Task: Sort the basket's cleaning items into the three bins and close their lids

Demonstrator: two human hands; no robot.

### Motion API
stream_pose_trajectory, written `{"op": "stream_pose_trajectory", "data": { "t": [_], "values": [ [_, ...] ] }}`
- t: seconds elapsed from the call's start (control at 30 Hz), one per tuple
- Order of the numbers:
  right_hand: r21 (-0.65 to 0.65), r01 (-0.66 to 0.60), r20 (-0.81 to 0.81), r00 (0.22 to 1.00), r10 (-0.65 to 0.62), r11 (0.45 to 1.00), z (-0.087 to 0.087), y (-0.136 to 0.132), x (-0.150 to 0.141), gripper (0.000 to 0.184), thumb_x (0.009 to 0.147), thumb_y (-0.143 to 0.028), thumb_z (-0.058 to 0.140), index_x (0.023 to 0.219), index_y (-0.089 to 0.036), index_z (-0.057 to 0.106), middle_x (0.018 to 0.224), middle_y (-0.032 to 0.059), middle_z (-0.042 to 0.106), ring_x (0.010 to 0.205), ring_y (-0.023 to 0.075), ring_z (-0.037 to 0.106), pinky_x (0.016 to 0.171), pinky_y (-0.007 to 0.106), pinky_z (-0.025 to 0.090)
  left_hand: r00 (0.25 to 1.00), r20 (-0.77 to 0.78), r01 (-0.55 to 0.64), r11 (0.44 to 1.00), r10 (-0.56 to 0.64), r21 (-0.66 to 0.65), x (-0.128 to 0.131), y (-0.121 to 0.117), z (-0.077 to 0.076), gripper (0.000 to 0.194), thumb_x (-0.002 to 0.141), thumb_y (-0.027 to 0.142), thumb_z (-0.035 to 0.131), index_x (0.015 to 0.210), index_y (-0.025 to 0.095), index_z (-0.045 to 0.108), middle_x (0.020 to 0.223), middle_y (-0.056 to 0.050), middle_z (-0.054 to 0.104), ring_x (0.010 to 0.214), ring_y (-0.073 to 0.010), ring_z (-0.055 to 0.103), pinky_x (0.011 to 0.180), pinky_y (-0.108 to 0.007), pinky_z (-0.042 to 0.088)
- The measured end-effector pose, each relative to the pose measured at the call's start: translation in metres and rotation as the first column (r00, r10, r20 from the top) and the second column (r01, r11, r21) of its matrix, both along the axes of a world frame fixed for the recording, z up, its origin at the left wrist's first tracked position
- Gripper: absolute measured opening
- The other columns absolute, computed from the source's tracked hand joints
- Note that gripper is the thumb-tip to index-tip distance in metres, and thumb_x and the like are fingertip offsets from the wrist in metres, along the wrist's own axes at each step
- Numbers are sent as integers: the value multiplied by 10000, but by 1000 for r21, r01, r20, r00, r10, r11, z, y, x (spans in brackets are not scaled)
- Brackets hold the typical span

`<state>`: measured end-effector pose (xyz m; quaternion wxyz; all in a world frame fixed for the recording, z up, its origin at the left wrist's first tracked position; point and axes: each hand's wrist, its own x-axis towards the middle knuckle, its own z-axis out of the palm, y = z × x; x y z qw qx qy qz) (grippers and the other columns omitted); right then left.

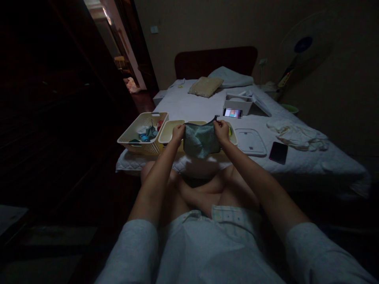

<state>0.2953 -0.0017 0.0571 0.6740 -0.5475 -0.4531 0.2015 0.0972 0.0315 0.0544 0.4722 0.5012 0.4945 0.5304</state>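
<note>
A small grey-green cloth [201, 140] with a dark upper edge hangs spread out between my two hands. My left hand [178, 133] pinches its upper left corner. The upper right corner is gripped by my right hand [222, 131], with a dark tip of the fabric sticking up above the fingers. What kind of garment or cloth it is, I cannot tell. Behind it stand cream bins [171, 128], partly hidden by the cloth and hands. Left of them, a cream perforated basket [127, 138] holds several small items, among them a blue one [144, 137].
The bed [189, 106] carries a white lid [250, 142], a dark tablet-like slab [278, 153], a crumpled pale cloth [302, 136], a white box [237, 105] and a lit phone [231, 113]. A pillow [205, 86] lies farther back. A fan [303, 44] stands at right.
</note>
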Motion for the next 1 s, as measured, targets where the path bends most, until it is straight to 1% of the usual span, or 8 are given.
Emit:
{"op": "stream_pose_trajectory", "data": {
  "t": [0.1,0.27,0.37,0.47,0.57,0.77,0.9,1.0],
  "values": [
    [25,-59,67,996,57,998,-2,-7,-14,129,714,-318,526,673,-197,503,673,-10,550,665,134,505,682,266,423,1000,7,-17,1000,17,2,10,-10,1,204,651,363,599,608,186,507,575,20,468,571,-111,425,509,-224,343],
    [58,-214,191,961,200,975,-9,-18,-30,183,752,-392,505,713,-214,518,699,0,567,665,145,515,670,283,433,991,62,123,992,-122,-21,27,-25,4,181,650,354,601,653,179,556,625,3,515,586,-115,465,537,-235,367],
    [41,-263,259,935,244,964,-14,-21,-35,200,767,-404,491,761,-213,546,758,21,599,719,168,547,718,318,454,981,34,192,981,-191,-20,36,-30,5,173,648,334,622,640,165,581,592,3,513,567,-108,453,531,-225,366],
    [62,-275,364,901,235,960,-20,-22,-39,184,783,-338,470,861,-217,584,889,54,623,858,199,562,824,366,448,979,5,203,979,-203,37,41,-33,6,181,665,331,631,626,157,605,588,0,532,568,-103,453,528,-215,358],
    [83,-289,449,865,223,954,-23,-22,-42,248,795,-271,444,981,-224,601,1003,76,615,977,215,544,910,394,414,980,19,198,977,-200,75,41,-36,8,187,682,343,633,658,158,633,612,-3,570,575,-103,475,541,-221,366],
    [109,-268,462,866,190,957,-18,-25,-45,305,823,-240,404,1042,-226,615,1026,87,607,1002,216,540,935,402,414,975,54,206,970,-215,130,41,-38,10,210,667,368,661,709,163,653,622,-7,591,642,-122,514,588,-226,384],
    [112,-268,477,859,185,957,-18,-27,-46,332,830,-241,386,1078,-230,607,1063,95,590,1026,232,528,955,433,405,973,90,206,976,-212,68,43,-39,12,224,687,379,646,674,158,616,575,7,540,577,-103,472,538,-217,352],
    [99,-318,551,807,214,943,-21,-28,-48,397,770,-192,437,1141,-220,577,1148,101,553,1104,248,488,1001,440,373,962,140,231,972,-233,33,44,-41,16,261,714,416,619,677,159,594,584,8,529,576,-96,479,545,-217,361]
  ]
}}
